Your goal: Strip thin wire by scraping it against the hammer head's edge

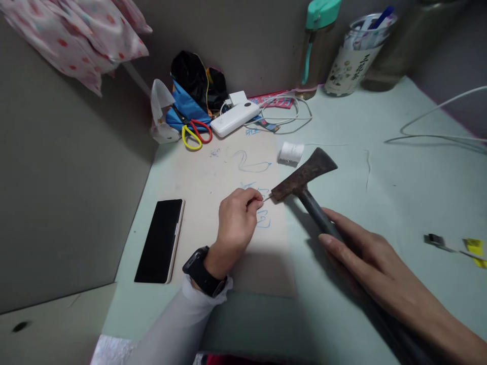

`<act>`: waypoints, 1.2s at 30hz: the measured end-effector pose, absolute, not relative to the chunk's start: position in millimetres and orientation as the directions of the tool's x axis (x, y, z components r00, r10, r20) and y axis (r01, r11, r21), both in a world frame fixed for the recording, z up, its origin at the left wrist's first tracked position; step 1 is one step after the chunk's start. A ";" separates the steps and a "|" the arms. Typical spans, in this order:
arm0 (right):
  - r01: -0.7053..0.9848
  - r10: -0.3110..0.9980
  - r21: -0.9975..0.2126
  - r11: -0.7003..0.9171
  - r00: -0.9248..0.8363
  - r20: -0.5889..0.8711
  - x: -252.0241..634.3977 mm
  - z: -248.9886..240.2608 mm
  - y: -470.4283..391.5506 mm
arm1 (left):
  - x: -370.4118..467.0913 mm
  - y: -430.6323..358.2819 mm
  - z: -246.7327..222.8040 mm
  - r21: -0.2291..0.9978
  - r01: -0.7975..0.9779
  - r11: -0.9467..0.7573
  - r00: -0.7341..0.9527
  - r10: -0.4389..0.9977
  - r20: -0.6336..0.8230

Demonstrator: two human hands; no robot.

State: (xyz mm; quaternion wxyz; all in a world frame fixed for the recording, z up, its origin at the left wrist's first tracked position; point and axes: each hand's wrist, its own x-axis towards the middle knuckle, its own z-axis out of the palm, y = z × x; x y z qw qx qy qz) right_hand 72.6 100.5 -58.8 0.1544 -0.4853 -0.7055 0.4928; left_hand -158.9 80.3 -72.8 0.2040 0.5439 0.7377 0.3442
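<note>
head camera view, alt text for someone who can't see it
A right hand holds a hatchet while the left hand pinches a thin pin-like piece beside its hammer end, over a drawn-on paper sheet. A smartphone lies to the left.

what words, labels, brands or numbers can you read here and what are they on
No text is clear enough to quote.
Pen holder: dark lettering, too small and stylised to read.
Paper sheet: blue handwriting, too unclear to read.
Red printed item: pale markings, too small and partly covered.
</note>
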 end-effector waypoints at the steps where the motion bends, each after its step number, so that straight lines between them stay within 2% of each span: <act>1: 0.553 0.843 -0.816 0.168 -0.509 -0.172 71.2 -58.3 98.8 | -158.9 80.5 -72.4 0.729 0.661 0.180 -0.325 0.944 0.062; 3: 0.551 0.819 -0.746 0.374 -0.573 -0.013 67.8 -57.6 95.4 | -158.8 81.0 -72.0 0.724 0.661 0.195 -0.327 0.944 0.044; 5: 0.533 0.779 -0.679 0.505 -0.620 0.094 64.0 -57.2 92.0 | -158.8 81.4 -72.0 0.715 0.667 0.208 -0.334 0.942 0.038; 10: 0.516 0.707 -0.543 0.662 -0.671 0.225 57.3 -57.1 86.3 | -159.1 82.5 -73.7 0.701 0.682 0.206 -0.340 0.939 0.055; 19: 0.538 0.707 -0.489 0.687 -0.652 0.276 57.5 -48.6 85.4 | -159.0 82.9 -75.9 0.706 0.684 0.185 -0.326 0.943 0.070; 28: 0.527 0.679 -0.459 0.715 -0.680 0.277 53.3 -60.1 89.1 | -159.9 83.8 -74.2 0.669 0.725 0.163 -0.288 0.954 0.080; 36: 0.532 0.721 -0.524 0.666 -0.640 0.266 58.5 -55.7 87.7 | -159.2 84.2 -72.3 0.671 0.717 0.190 -0.302 0.952 0.054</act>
